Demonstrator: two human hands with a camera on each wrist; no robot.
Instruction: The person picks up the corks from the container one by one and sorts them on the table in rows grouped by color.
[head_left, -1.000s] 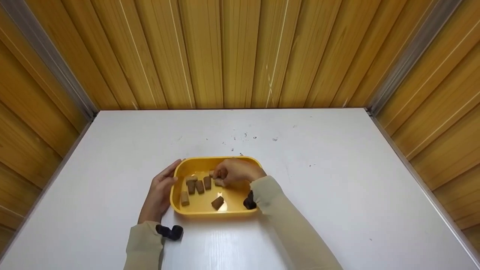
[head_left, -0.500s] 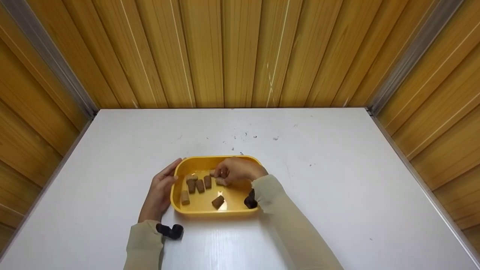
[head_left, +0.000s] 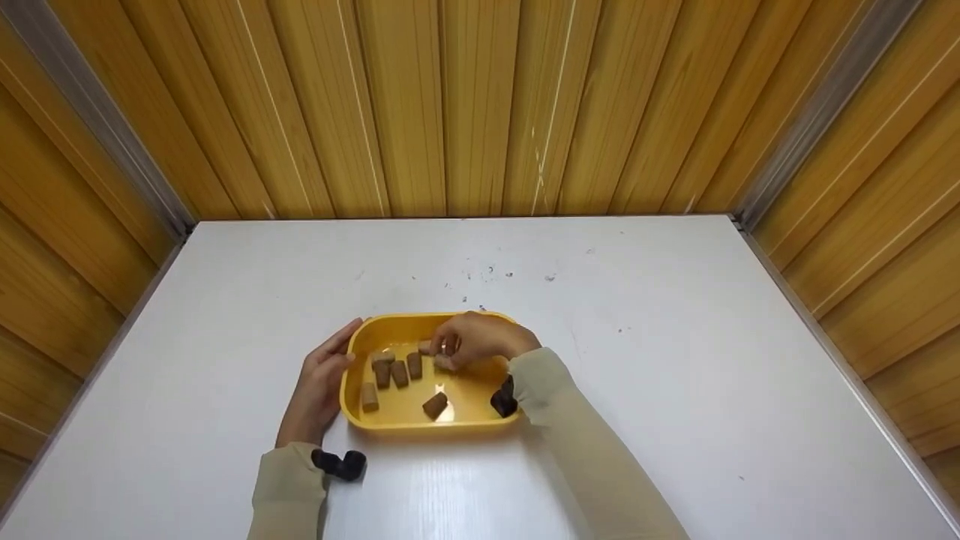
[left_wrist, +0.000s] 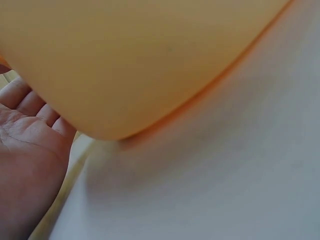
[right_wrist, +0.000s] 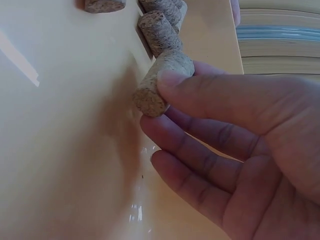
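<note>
In the head view, my right hand (head_left: 480,339) reaches into a yellow plastic tray (head_left: 431,428). Its thumb and fingers pinch a light-brown cork stopper (right_wrist: 159,85), clearest in the right wrist view; the ring and little fingers stay loose below. My left hand (head_left: 319,382) lies along the tray's left outer wall with extended fingers, its thumb at the rim. The left wrist view has its palm (left_wrist: 32,145) beside the tray wall (left_wrist: 120,70). Several other corks lie inside, including a row of brown corks (head_left: 399,373), a pale cork (head_left: 370,397) and a tilted dark cork (head_left: 435,406).
The tray sits on a white table (head_left: 675,360) with small dark marks (head_left: 491,271) behind it. Wood-patterned panels (head_left: 480,112) enclose the back and sides. Black wrist devices (head_left: 504,399) are worn at both sleeves.
My right hand has shifted slightly rightward with the cork between its fingers. The left hand, the tray and the other corks look unchanged.
</note>
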